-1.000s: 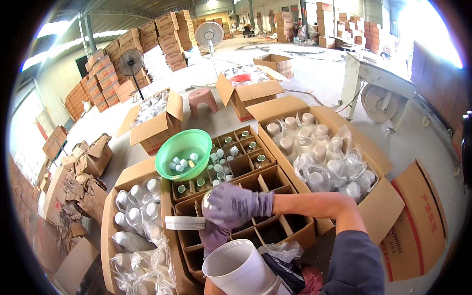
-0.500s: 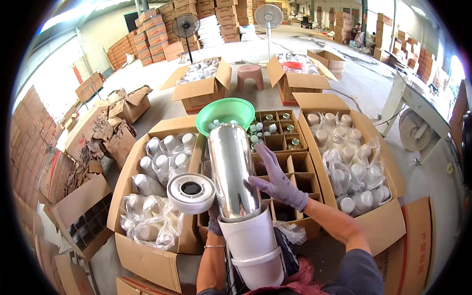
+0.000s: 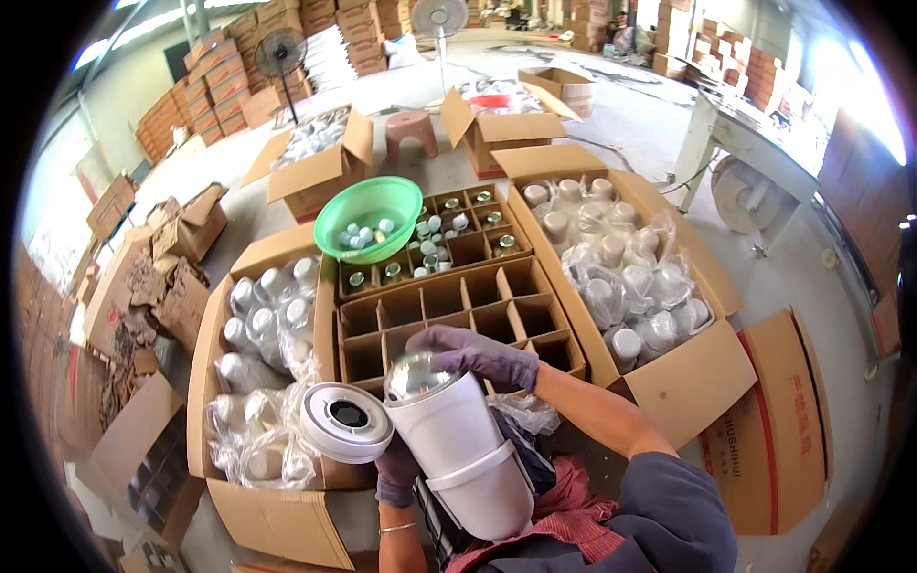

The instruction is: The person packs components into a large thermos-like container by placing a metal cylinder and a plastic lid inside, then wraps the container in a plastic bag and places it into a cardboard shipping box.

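A white plastic thermos casing (image 3: 463,458) leans against my lap, its mouth tilted up and to the left. Only the domed end of a silver thermos liner (image 3: 409,378) shows above the mouth; the rest is hidden inside. My right hand (image 3: 470,355), in a purple-grey glove, curves its fingers over that domed end. My left hand (image 3: 397,474), gloved too, is beside the casing, its fingers mostly hidden beneath a round white collar (image 3: 330,435) with a dark centre hole. The collar is held just left of the casing's mouth.
Beyond my hands stands a divided carton (image 3: 435,294) with a green basin (image 3: 336,212) of small caps. Cartons of bagged white bottles flank it, left (image 3: 198,401) and right (image 3: 669,387). Farther off are a pink stool (image 3: 411,129), two fans and a machine with a roll (image 3: 750,196).
The silver liner has slid down from standing high above the casing to almost wholly inside. My right hand has come from beside it onto its end. The view has shifted right.
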`<action>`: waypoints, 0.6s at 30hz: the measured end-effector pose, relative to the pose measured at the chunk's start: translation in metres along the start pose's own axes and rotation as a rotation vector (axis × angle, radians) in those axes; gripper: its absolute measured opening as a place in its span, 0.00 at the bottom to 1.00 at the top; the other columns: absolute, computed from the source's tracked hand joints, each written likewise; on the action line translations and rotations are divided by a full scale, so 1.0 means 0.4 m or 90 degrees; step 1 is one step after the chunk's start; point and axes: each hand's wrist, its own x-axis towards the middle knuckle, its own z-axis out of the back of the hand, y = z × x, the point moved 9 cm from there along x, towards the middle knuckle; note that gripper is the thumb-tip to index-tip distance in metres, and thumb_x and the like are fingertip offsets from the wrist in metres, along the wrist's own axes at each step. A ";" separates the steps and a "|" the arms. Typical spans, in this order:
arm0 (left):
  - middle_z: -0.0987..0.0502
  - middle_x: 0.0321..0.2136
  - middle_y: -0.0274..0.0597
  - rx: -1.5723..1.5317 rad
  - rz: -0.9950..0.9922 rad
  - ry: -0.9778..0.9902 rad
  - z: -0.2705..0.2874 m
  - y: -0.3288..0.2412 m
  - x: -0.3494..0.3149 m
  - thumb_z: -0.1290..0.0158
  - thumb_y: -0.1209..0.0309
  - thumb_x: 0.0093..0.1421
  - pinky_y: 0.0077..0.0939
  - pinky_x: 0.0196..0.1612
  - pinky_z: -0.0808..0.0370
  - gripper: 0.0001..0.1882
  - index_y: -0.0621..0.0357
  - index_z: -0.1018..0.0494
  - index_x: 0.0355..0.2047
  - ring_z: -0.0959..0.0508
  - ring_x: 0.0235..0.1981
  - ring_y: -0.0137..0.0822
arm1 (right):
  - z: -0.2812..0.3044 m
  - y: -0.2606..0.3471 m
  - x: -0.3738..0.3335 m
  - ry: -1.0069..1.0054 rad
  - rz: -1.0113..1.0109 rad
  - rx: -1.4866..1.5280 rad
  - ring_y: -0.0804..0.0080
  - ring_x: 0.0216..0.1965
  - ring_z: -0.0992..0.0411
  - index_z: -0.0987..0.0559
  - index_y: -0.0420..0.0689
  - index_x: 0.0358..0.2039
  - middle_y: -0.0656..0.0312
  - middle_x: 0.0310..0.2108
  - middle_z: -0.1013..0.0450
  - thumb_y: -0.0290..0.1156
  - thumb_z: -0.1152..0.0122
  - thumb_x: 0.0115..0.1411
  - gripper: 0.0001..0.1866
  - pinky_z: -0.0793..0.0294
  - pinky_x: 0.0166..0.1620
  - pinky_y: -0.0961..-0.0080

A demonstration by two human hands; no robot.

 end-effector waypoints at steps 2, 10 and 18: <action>0.33 0.59 0.49 0.113 -0.065 -0.019 -0.004 -0.033 0.014 0.58 0.66 0.69 0.41 0.61 0.32 0.27 0.63 0.45 0.65 0.30 0.58 0.42 | -0.023 -0.002 -0.002 0.058 -0.052 0.005 0.79 0.46 0.31 0.28 0.41 0.55 0.65 0.45 0.27 0.37 0.40 0.63 0.23 0.32 0.52 0.80; 0.26 0.51 0.43 0.164 -0.201 -0.246 0.097 -0.204 0.013 0.54 0.54 0.66 0.33 0.47 0.23 0.26 0.56 0.36 0.58 0.21 0.44 0.41 | -0.046 0.048 0.012 0.046 -0.090 -0.493 0.70 0.38 0.28 0.24 0.38 0.47 0.57 0.38 0.25 0.50 0.35 0.56 0.28 0.28 0.42 0.73; 0.27 0.46 0.44 0.503 -0.376 -0.271 -0.006 -0.288 0.052 0.47 0.66 0.63 0.27 0.50 0.28 0.20 0.65 0.31 0.52 0.27 0.49 0.35 | -0.051 0.043 0.005 0.094 -0.102 -0.434 0.68 0.34 0.25 0.22 0.38 0.37 0.55 0.30 0.24 0.56 0.33 0.51 0.30 0.29 0.36 0.72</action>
